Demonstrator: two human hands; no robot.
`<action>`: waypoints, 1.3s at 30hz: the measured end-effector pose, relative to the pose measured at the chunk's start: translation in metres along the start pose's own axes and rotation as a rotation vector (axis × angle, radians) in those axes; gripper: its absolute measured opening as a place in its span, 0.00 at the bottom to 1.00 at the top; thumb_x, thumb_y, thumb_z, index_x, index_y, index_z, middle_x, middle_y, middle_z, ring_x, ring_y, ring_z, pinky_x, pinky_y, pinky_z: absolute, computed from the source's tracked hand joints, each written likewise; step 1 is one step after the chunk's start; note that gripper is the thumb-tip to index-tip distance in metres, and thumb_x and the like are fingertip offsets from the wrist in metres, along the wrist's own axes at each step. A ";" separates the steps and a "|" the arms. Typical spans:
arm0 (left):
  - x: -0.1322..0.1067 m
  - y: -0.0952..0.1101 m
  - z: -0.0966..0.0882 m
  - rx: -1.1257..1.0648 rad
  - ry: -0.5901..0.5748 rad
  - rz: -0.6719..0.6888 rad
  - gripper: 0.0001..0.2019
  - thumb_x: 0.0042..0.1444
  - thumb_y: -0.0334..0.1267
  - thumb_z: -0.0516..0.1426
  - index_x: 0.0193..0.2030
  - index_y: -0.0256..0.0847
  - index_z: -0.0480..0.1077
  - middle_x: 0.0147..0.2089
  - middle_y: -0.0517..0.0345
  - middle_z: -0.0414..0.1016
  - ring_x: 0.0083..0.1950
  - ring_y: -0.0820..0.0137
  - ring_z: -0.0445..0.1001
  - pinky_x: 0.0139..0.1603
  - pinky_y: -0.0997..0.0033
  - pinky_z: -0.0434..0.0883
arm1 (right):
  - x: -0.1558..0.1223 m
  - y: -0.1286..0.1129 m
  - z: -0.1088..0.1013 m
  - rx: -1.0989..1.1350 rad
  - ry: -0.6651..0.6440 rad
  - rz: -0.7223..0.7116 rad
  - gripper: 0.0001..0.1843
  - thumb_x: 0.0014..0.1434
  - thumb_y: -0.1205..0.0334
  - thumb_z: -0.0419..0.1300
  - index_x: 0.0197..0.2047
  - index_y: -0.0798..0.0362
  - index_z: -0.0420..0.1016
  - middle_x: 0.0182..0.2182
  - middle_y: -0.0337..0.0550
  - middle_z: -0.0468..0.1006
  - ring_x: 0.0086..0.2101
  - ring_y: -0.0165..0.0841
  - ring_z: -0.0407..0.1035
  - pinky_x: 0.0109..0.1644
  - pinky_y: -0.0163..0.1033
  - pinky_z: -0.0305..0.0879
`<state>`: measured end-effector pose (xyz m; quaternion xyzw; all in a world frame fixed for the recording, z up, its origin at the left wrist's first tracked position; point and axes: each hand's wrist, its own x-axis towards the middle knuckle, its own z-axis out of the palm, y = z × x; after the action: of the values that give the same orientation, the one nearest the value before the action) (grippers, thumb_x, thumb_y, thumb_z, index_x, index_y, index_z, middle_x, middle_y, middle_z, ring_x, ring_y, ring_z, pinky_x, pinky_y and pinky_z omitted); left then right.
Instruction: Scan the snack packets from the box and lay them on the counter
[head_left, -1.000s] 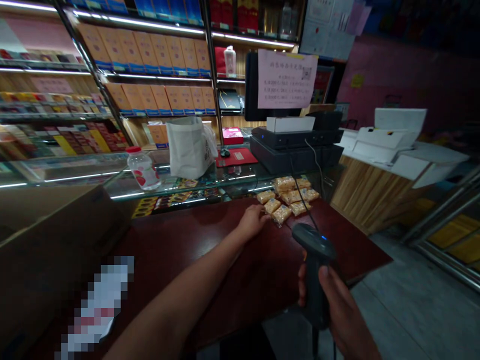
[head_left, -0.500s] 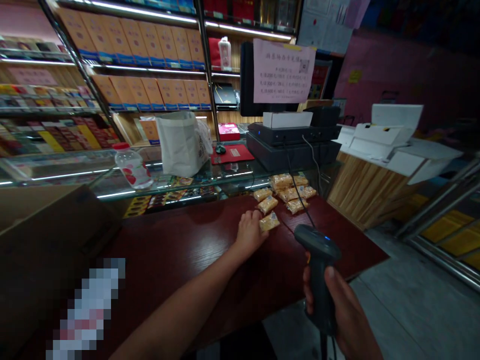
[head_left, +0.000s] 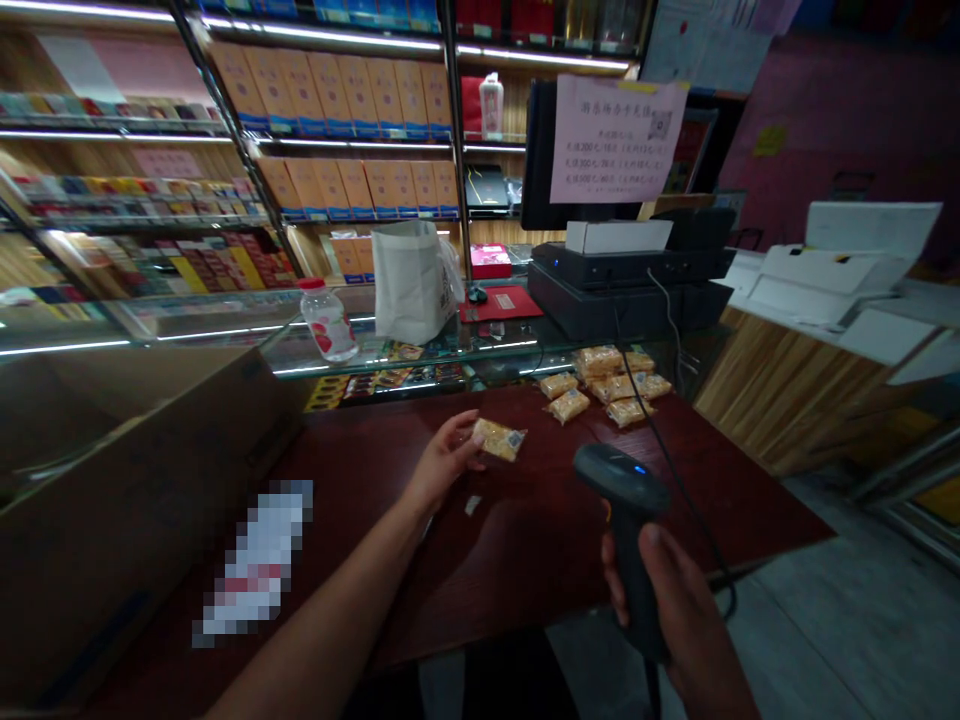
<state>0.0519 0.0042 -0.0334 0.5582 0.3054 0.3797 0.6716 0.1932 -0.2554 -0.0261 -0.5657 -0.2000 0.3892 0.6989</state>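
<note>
Over the dark red counter, pinched at one end by fingertips of left hand: small yellow snack packet, flat, pale label square showing, clear of the wood. Wrapped tight in right hand: black barcode scanner, blue light lit, head towards packet. Beyond, well apart: heap of like packets, scanner cable trailing across; cardboard box at left.

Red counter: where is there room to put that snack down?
Mostly bare wood lies between the left hand and the scanner, and between the cardboard box and the snack pile. Crowded at that pile, where the cable runs.
</note>
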 end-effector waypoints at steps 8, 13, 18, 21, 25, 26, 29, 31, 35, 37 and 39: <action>-0.006 0.016 -0.017 -0.053 0.118 0.104 0.27 0.39 0.44 0.75 0.46 0.34 0.78 0.45 0.49 0.82 0.41 0.66 0.80 0.38 0.71 0.78 | -0.012 0.001 0.033 -0.084 -0.101 -0.008 0.34 0.61 0.29 0.56 0.34 0.55 0.77 0.17 0.36 0.69 0.17 0.25 0.61 0.21 0.29 0.57; -0.006 0.018 -0.018 -0.042 0.125 0.115 0.28 0.37 0.43 0.75 0.46 0.34 0.79 0.44 0.49 0.83 0.41 0.64 0.80 0.40 0.68 0.79 | -0.015 0.000 0.043 -0.101 -0.096 -0.041 0.32 0.63 0.30 0.57 0.36 0.55 0.77 0.18 0.36 0.69 0.17 0.25 0.60 0.20 0.30 0.58; -0.008 0.018 -0.019 0.002 0.121 0.141 0.28 0.40 0.47 0.73 0.48 0.34 0.79 0.48 0.46 0.82 0.45 0.60 0.81 0.43 0.64 0.79 | -0.013 0.003 0.042 -0.136 -0.107 -0.048 0.32 0.62 0.31 0.57 0.37 0.54 0.77 0.20 0.38 0.72 0.19 0.28 0.63 0.21 0.32 0.60; -0.009 0.018 -0.019 0.004 0.124 0.140 0.29 0.41 0.47 0.73 0.49 0.34 0.79 0.49 0.45 0.82 0.45 0.59 0.81 0.45 0.62 0.79 | -0.012 0.005 0.041 -0.144 -0.104 -0.060 0.32 0.63 0.31 0.56 0.43 0.55 0.78 0.20 0.38 0.72 0.18 0.28 0.63 0.21 0.32 0.60; -0.008 0.018 -0.021 0.001 0.138 0.136 0.28 0.41 0.46 0.73 0.49 0.34 0.79 0.48 0.46 0.82 0.44 0.61 0.81 0.45 0.62 0.79 | -0.013 0.006 0.042 -0.147 -0.080 -0.065 0.32 0.64 0.32 0.56 0.44 0.56 0.78 0.18 0.36 0.70 0.16 0.26 0.61 0.19 0.31 0.57; -0.008 0.018 -0.021 0.001 0.140 0.138 0.28 0.41 0.45 0.73 0.49 0.34 0.79 0.48 0.47 0.82 0.44 0.61 0.81 0.45 0.62 0.79 | -0.013 0.006 0.042 -0.142 -0.077 -0.062 0.32 0.64 0.32 0.56 0.43 0.56 0.78 0.18 0.36 0.70 0.15 0.26 0.60 0.18 0.31 0.56; -0.009 0.018 -0.021 0.012 0.129 0.142 0.27 0.42 0.45 0.72 0.49 0.34 0.79 0.48 0.47 0.82 0.43 0.62 0.81 0.45 0.63 0.79 | -0.014 0.006 0.043 -0.121 -0.065 -0.065 0.32 0.63 0.31 0.57 0.43 0.55 0.78 0.19 0.37 0.71 0.15 0.26 0.60 0.18 0.31 0.56; -0.009 0.019 -0.020 0.021 0.125 0.143 0.27 0.42 0.46 0.72 0.48 0.34 0.79 0.47 0.47 0.82 0.43 0.62 0.81 0.44 0.63 0.79 | -0.014 0.006 0.043 -0.120 -0.066 -0.080 0.32 0.62 0.31 0.57 0.44 0.55 0.79 0.20 0.37 0.71 0.16 0.26 0.60 0.18 0.32 0.56; -0.009 0.019 -0.021 0.030 0.141 0.147 0.28 0.41 0.46 0.72 0.49 0.33 0.79 0.47 0.47 0.83 0.43 0.61 0.81 0.44 0.63 0.80 | -0.016 0.004 0.041 -0.160 -0.072 -0.094 0.32 0.63 0.31 0.55 0.42 0.55 0.78 0.18 0.36 0.69 0.17 0.28 0.60 0.20 0.32 0.58; -0.010 0.020 -0.021 0.029 0.135 0.152 0.28 0.41 0.45 0.72 0.49 0.34 0.79 0.46 0.47 0.83 0.43 0.61 0.81 0.43 0.63 0.80 | -0.018 0.002 0.041 -0.179 -0.078 -0.091 0.32 0.64 0.32 0.54 0.44 0.54 0.78 0.18 0.36 0.70 0.17 0.28 0.60 0.20 0.32 0.59; -0.011 0.020 -0.022 0.022 0.119 0.156 0.27 0.42 0.45 0.72 0.49 0.34 0.79 0.46 0.47 0.83 0.43 0.61 0.81 0.43 0.63 0.80 | -0.021 0.001 0.041 -0.182 -0.083 -0.094 0.31 0.65 0.32 0.55 0.45 0.54 0.77 0.18 0.36 0.71 0.17 0.28 0.61 0.21 0.32 0.59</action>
<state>0.0241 0.0079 -0.0178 0.5642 0.3043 0.4599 0.6145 0.1507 -0.2455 -0.0119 -0.6001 -0.2897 0.3593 0.6533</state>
